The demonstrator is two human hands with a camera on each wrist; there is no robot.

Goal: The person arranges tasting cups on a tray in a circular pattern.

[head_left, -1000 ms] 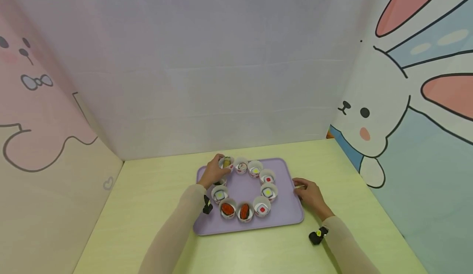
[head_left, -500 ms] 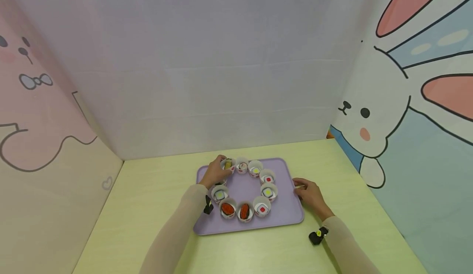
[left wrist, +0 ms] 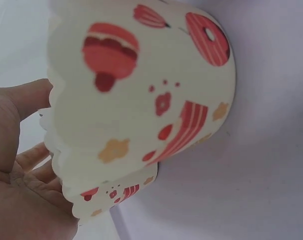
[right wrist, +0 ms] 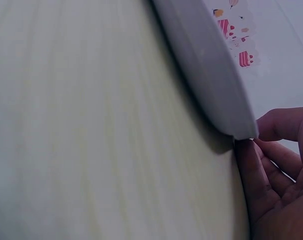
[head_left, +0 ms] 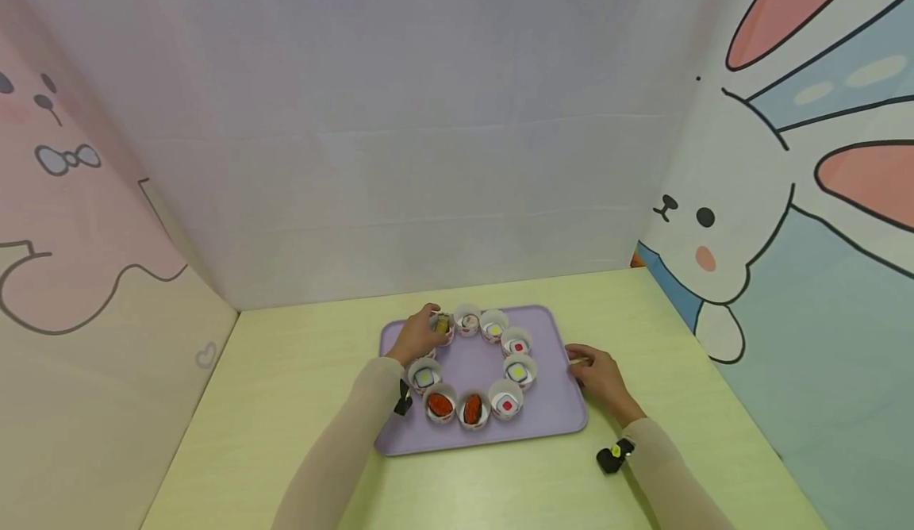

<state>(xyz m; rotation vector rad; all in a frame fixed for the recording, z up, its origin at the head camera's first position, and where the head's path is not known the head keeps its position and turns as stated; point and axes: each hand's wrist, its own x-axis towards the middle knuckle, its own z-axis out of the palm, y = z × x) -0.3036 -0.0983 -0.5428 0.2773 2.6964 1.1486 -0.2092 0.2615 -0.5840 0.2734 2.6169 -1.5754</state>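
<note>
A lilac tray [head_left: 548, 403] lies on the table with several white paper cups arranged in a ring on it. At the ring's back left, my left hand [head_left: 412, 336] grips a cup with a yellow-topped sushi piece [head_left: 442, 324] by its sides. In the left wrist view, a cup printed with pink sweets [left wrist: 141, 90] fills the foreground, and the fingers [left wrist: 29, 157] are partly hidden behind the cups. My right hand [head_left: 598, 373] pinches the tray's right rim; its thumb [right wrist: 281, 122] shows on the edge in the right wrist view.
Red-topped sushi [head_left: 439, 405] and rolls with red or yellow centres [head_left: 507, 405] sit in the other cups. The pale yellow table [head_left: 307, 387] extends around the tray. A white cloth wall [head_left: 443, 157] stands behind, with cartoon-printed walls at both sides.
My left hand and the cup with the yellow-topped sushi have shifted slightly right, closer to the neighbouring cup. The right hand and tray have stayed put.
</note>
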